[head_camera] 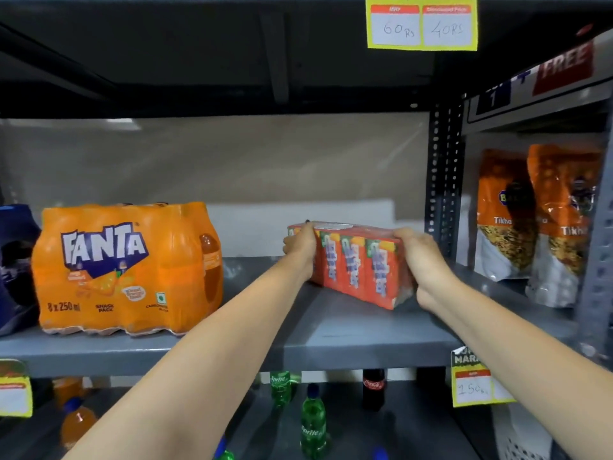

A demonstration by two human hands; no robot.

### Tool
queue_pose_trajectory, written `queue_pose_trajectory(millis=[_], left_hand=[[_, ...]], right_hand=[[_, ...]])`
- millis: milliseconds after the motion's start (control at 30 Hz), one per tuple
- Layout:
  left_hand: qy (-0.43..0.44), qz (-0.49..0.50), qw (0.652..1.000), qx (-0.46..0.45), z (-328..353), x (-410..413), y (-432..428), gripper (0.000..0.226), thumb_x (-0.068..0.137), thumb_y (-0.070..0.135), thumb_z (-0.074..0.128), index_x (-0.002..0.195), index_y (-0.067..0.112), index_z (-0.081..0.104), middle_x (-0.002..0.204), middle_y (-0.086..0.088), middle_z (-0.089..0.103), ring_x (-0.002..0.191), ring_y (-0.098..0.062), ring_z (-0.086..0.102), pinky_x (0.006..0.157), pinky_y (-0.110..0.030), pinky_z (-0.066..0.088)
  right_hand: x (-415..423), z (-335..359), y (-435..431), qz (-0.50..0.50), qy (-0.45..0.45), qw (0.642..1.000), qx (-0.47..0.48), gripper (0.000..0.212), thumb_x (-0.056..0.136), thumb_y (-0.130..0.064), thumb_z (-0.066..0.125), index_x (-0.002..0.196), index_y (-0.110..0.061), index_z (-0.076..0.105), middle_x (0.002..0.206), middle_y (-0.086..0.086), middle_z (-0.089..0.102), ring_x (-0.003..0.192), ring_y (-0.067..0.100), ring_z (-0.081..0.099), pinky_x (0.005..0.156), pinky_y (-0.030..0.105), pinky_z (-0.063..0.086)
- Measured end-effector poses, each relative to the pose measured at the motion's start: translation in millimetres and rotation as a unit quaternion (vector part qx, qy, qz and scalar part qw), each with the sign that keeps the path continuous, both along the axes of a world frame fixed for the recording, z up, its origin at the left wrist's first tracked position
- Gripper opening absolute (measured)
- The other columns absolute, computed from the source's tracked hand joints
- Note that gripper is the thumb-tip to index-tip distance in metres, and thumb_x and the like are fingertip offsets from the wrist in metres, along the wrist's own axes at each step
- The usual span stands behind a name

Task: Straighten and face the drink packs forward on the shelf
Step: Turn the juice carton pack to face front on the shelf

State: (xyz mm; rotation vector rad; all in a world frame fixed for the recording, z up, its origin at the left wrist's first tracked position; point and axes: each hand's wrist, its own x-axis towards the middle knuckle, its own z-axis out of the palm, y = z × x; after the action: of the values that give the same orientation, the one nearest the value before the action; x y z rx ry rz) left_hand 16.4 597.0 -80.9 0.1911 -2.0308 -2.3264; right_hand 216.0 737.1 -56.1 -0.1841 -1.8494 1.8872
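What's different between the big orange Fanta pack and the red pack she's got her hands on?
The Fanta pack holds wrapped bottles; the red carton pack is a lower row of juice boxes. The Fanta pack faces squarely forward, while the red carton pack sits angled. Nobody touches the Fanta pack; the left hand and right hand grip the red carton pack's ends. Both rest on the same grey shelf.

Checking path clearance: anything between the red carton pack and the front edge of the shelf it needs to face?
Nothing visible. Left hand and right hand grip the ends of the red carton pack, which sits angled. The shelf in front of it is bare; the Fanta pack stands well to the left.
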Motion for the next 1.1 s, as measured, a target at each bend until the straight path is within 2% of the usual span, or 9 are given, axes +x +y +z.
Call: queue_pose_trajectory(millis=[167,300,400,500,567,667,867,1000,1100], left_hand=[[0.030,-0.074,0.991,0.107,30.7,78.9,13.1,0.038,0.080,0.037,0.054,0.095,0.007,0.072,0.092,-0.017,0.076,0.085,-0.035,0.073,0.088,-0.050,0.057],[0.006,-0.115,0.986,0.124,51.7,128.9,3.1,0.047,0.093,0.047,0.048,0.101,0.005,0.066,0.089,-0.017,0.074,0.081,-0.033,0.070,0.086,-0.041,0.056],[0.013,-0.189,0.979,0.076,58.7,159.1,-1.9,0.042,0.091,0.047,0.053,0.083,0.007,0.061,0.061,-0.011,0.069,0.064,-0.026,0.064,0.066,-0.032,0.050],[0.014,-0.238,0.971,0.019,53.3,172.2,1.2,0.031,0.086,0.033,0.064,0.104,0.008,0.062,0.076,-0.008,0.073,0.067,-0.022,0.066,0.064,-0.030,0.050],[0.012,-0.241,0.970,0.009,50.0,168.1,2.5,0.034,0.086,0.023,0.063,0.116,0.009,0.059,0.084,-0.009,0.072,0.071,-0.023,0.067,0.066,-0.031,0.051],[0.003,-0.243,0.970,0.008,51.1,159.7,0.9,0.030,0.085,0.016,0.062,0.114,0.009,0.061,0.087,-0.011,0.071,0.073,-0.024,0.066,0.067,-0.033,0.052],[0.004,-0.282,0.959,-0.010,60.1,144.6,-18.2,0.015,0.089,0.007,0.055,0.103,0.004,0.059,0.077,-0.011,0.068,0.066,-0.024,0.064,0.066,-0.031,0.052],[-0.035,-0.301,0.950,-0.068,71.5,128.6,-35.4,0.013,0.089,0.005,0.053,0.094,0.002,0.065,0.064,-0.010,0.071,0.049,-0.021,0.068,0.056,-0.028,0.056],[-0.033,-0.310,0.943,-0.113,78.2,118.6,-42.5,0.019,0.091,0.004,0.049,0.101,0.004,0.066,0.068,-0.012,0.075,0.051,-0.023,0.071,0.050,-0.030,0.059]], right_hand=[[30.9,-9.2,-23.5,0.004,0.041,0.998,0.052,0.036,0.089,-0.044,0.065,0.096,-0.013,0.047,0.092,0.010,0.069,0.077,0.020,0.067,0.061,0.030,0.048],[15.1,4.0,-10.9,0.030,-0.004,0.999,0.029,0.049,0.094,-0.061,0.041,0.082,-0.016,0.055,0.076,0.006,0.064,0.078,0.023,0.063,0.079,0.037,0.048],[-26.5,25.7,7.1,0.041,-0.032,0.998,-0.017,0.042,0.099,-0.049,0.040,0.090,-0.012,0.058,0.093,0.010,0.061,0.078,0.021,0.057,0.068,0.033,0.042],[-73.0,41.7,10.2,0.090,-0.095,0.991,0.019,0.030,0.097,-0.040,0.051,0.098,-0.011,0.058,0.108,0.014,0.060,0.078,0.023,0.058,0.063,0.033,0.046],[-93.7,47.2,4.8,0.132,-0.152,0.977,0.074,0.028,0.097,-0.032,0.053,0.104,-0.005,0.058,0.090,0.013,0.067,0.064,0.022,0.064,0.055,0.030,0.049],[-103.4,47.5,-1.1,0.178,-0.187,0.958,0.128,0.024,0.093,-0.022,0.047,0.082,-0.004,0.057,0.054,0.010,0.063,0.040,0.021,0.060,0.045,0.024,0.048],[-105.6,33.3,9.6,0.155,-0.135,0.971,0.123,0.023,0.076,-0.031,0.056,0.088,-0.012,0.060,0.081,0.010,0.064,0.070,0.024,0.059,0.069,0.035,0.041],[-81.6,33.1,18.3,0.095,-0.118,0.978,0.145,0.015,0.087,-0.033,0.057,0.091,-0.021,0.065,0.089,0.003,0.063,0.081,0.018,0.057,0.070,0.030,0.043],[-70.9,27.9,27.5,0.039,-0.107,0.975,0.191,0.050,0.080,-0.052,0.060,0.107,-0.010,0.066,0.092,0.003,0.071,0.080,0.017,0.064,0.068,0.030,0.045]])
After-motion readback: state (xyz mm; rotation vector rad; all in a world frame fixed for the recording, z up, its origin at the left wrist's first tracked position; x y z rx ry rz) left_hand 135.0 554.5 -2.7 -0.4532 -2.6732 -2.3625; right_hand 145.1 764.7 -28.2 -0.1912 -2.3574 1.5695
